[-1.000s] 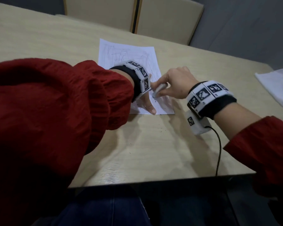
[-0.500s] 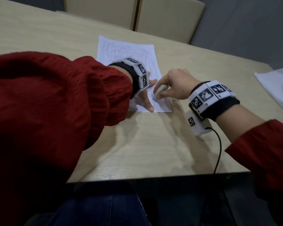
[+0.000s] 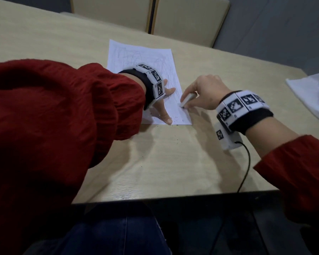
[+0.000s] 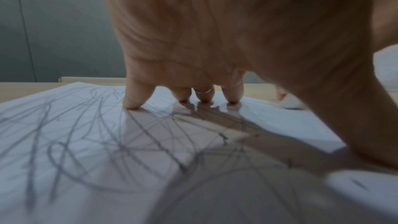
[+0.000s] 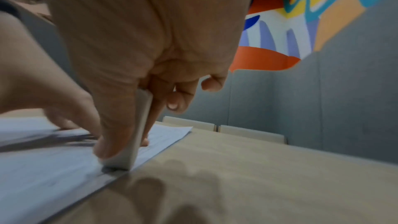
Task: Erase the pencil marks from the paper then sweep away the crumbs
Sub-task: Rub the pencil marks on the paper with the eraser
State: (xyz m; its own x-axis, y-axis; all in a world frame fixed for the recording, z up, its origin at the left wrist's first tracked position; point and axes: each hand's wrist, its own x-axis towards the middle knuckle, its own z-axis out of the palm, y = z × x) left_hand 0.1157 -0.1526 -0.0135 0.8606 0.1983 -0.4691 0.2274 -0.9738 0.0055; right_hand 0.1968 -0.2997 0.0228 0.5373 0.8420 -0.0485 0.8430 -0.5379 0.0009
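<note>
Erasing step, in progress: your left hand (image 3: 161,100) spreads its fingers (image 4: 137,98) flat on the paper (image 3: 136,54), pinning it to the table (image 3: 173,162); your right hand (image 3: 204,92) pinches the eraser (image 3: 187,100) at the sheet's right edge; crumbs (image 3: 175,119) lie near. Next, work upward over the remaining pencil marks (image 4: 107,134)

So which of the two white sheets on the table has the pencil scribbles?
The white paper sheet under both hands; the other white sheet lies apart at the table's right edge.
</note>
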